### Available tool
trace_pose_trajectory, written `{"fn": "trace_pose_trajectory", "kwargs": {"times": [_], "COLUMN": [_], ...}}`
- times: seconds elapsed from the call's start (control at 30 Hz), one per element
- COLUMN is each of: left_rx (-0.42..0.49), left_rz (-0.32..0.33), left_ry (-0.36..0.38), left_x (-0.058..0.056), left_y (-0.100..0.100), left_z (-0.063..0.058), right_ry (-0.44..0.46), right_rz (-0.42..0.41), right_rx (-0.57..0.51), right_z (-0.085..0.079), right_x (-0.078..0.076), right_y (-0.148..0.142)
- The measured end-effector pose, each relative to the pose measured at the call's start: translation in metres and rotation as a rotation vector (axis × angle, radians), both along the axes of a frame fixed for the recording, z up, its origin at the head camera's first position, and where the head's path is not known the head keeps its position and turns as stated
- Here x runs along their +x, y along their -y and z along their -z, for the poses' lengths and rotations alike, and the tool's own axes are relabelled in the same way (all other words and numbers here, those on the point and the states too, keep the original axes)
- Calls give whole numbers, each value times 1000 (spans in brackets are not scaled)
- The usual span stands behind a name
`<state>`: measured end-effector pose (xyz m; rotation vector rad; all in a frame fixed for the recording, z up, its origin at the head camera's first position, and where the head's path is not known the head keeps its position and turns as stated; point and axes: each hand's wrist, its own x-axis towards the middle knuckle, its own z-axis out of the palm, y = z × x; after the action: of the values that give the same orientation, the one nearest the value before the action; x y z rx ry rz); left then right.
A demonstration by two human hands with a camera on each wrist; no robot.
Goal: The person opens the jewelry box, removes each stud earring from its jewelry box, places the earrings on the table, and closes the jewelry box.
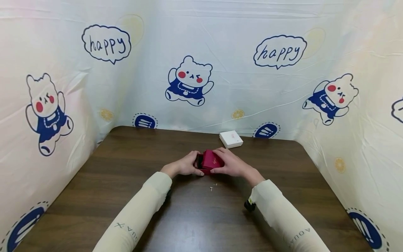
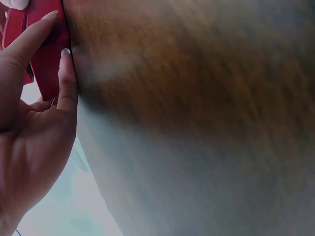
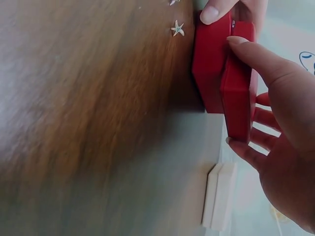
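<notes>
A small red jewelry box sits on the table, its red lid (image 1: 213, 160) shifted to the right over the red base (image 3: 210, 64). In the head view, part of the dark interior (image 1: 199, 160) shows at the left. My left hand (image 1: 189, 164) grips the base from the left, thumb on the near side. From the right, my right hand (image 1: 232, 164) holds the lid, with the thumb on its near face and the fingers around the far side, as the right wrist view shows. Two small stud earrings (image 1: 211, 189) lie in front of the box; one starfish-shaped earring (image 3: 177, 28) shows clearly.
Behind the right hand, a white box (image 1: 231, 139) stands near the far edge of the brown wooden table (image 1: 132, 154). A printed cloth curtain (image 1: 233, 87) encloses the back and both sides.
</notes>
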<state>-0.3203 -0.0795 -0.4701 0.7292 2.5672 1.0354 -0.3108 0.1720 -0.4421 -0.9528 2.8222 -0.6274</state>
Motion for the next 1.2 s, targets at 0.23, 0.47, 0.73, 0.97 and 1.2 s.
{"fn": "trace_pose_trajectory", "kwargs": {"times": [0.23, 0.47, 0.73, 0.97, 1.2], "left_rx": [9, -2, 3, 19, 18], "left_rz": [5, -11, -14, -17, -15], "left_ry": [2, -10, -3, -6, -11], "left_x": [1, 2, 5, 5, 5], "left_y": [0, 1, 1, 0, 0], "left_z": [-1, -3, -3, -2, -1], "right_ry": [6, 22, 60, 66, 77], "right_rz": [-36, -57, -63, -65, -73], "right_rx": [18, 35, 36, 56, 68], "right_z": [-4, -8, -8, -9, -12], "right_x": [-3, -6, -7, -10, -11], "right_y": [11, 17, 21, 22, 23]}}
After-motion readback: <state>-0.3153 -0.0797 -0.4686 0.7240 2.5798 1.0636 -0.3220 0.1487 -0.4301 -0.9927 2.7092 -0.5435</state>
